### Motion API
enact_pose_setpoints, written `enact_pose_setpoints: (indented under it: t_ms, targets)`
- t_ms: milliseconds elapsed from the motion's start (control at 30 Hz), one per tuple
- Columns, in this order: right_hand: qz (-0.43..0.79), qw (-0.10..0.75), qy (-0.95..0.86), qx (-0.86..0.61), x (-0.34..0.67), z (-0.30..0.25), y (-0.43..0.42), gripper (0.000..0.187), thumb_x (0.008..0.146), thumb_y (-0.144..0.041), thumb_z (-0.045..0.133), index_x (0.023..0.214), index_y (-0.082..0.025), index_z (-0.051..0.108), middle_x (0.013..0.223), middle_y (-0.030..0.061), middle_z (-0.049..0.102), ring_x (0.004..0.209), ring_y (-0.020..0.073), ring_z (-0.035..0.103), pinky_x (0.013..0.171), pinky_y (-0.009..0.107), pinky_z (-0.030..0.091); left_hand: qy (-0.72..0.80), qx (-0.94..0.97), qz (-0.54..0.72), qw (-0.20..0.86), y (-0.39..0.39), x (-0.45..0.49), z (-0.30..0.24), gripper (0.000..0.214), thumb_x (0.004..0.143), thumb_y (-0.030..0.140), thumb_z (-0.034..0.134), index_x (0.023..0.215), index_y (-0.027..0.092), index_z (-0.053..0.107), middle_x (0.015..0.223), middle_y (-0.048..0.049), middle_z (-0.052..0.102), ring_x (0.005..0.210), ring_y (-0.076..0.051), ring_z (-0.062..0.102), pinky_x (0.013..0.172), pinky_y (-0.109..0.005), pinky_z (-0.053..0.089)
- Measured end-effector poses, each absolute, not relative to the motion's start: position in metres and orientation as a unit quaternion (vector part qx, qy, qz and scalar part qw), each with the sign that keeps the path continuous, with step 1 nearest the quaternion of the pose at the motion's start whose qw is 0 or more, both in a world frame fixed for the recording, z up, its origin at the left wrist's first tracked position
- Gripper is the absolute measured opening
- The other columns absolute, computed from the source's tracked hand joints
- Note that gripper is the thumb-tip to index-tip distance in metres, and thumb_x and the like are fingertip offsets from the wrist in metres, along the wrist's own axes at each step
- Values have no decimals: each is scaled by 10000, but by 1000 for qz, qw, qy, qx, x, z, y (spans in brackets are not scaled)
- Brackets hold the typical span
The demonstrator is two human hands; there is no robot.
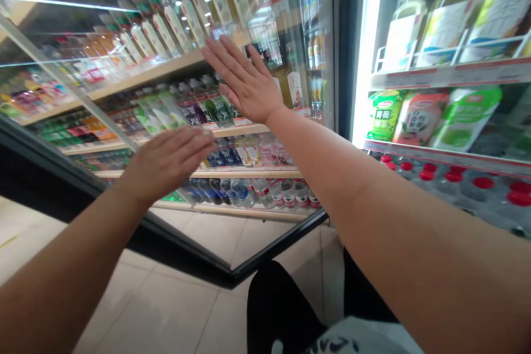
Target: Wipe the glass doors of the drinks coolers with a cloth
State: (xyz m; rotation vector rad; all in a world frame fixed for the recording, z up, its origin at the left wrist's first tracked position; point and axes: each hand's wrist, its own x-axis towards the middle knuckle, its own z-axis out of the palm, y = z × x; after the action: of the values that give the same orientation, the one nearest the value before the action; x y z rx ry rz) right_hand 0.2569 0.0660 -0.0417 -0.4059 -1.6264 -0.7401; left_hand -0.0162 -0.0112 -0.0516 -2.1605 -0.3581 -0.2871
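A framed glass door [186, 256] stands swung out to the left of a lit drinks fridge. My right hand [251, 80] lies open against or just in front of the glass, thumb and fingers spread, with nothing in it. Lower and to the left, my left hand [170, 160] is stretched out with its fingers side by side, near the door's dark frame. It holds nothing that I can see. Whether its palm touches the glass or frame, I cannot tell.
Inside the fridge on the right are tea bottles [404, 30], a green carton-like pack [384, 116], a pink pack [421, 117] and several red-capped bottles [452, 180]. Wooden shelves [141, 77] of drinks show through the glass. My black-clad knee [277, 310] is close to the door's lower corner.
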Motion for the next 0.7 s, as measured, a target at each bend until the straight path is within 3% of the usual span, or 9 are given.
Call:
enact_pose_setpoints:
  t_ms: [67, 167, 267, 333, 467, 533, 700]
  targets:
    - [-307, 620, -704, -160, 257, -42, 65, 881, 757, -265, -75, 897, -157, 788, 1468, -43, 445, 1524, 188, 164, 1243, 309, 153, -188, -853, -169, 457, -12, -12, -32, 382, 1010, 191, 586, 1387, 245, 558, 1477, -47, 573, 1426, -279, 473, 1187, -489, 417]
    - [-284, 632, -706, -146, 258, -42, 64, 859, 783, -274, -48, 967, -155, 783, 1473, -46, 443, 1502, 192, 264, 1234, 315, 189, -235, -838, -222, 439, -11, 2, -17, 353, 1012, 219, 571, 1365, 227, 573, 1506, -42, 541, 1443, -264, 444, 1211, -483, 396]
    - [-257, 638, -713, -134, 258, -42, 65, 820, 832, -318, -4, 1145, -165, 738, 1502, -54, 437, 1456, 176, 373, 1229, 306, 231, -202, -866, -190, 416, -7, 19, -26, 284, 1043, 204, 497, 1305, 191, 605, 1468, -40, 575, 1429, -256, 468, 1209, -478, 407]
    - [-238, 641, -719, -125, 258, -42, 65, 776, 881, -368, 30, 1269, -185, 676, 1517, -67, 435, 1455, 165, 372, 1229, 291, 234, -170, -878, -178, 411, -2, 29, -36, 271, 1055, 193, 469, 1279, 156, 617, 1428, -60, 606, 1406, -272, 496, 1181, -501, 439]
    - [-235, 612, -735, -175, 258, -41, 65, 653, 970, -408, 159, 1451, -162, 528, 1543, -16, 432, 1495, 193, 325, 1284, 430, 120, -156, -882, -166, 412, 4, 44, -42, 283, 1069, 175, 440, 1278, 148, 629, 1400, -78, 631, 1399, -269, 506, 1163, -505, 461]
    - [-235, 606, -737, -185, 258, -41, 65, 632, 972, -394, 184, 1439, -168, 545, 1541, -10, 431, 1500, 186, 323, 1291, 451, 97, -163, -881, -152, 416, 5, 46, -33, 290, 1080, 186, 430, 1280, 183, 639, 1408, -51, 630, 1397, -247, 511, 1159, -483, 468]
    - [-204, 663, -715, -82, 258, -40, 64, 714, 917, -472, 112, 1083, -201, 752, 1441, -86, 482, 1469, 168, 329, 1209, 267, 247, -208, -852, -213, 430, -1, 34, -1, 322, 1087, 241, 455, 1371, 159, 583, 1507, -68, 537, 1450, -256, 436, 1198, -524, 403]
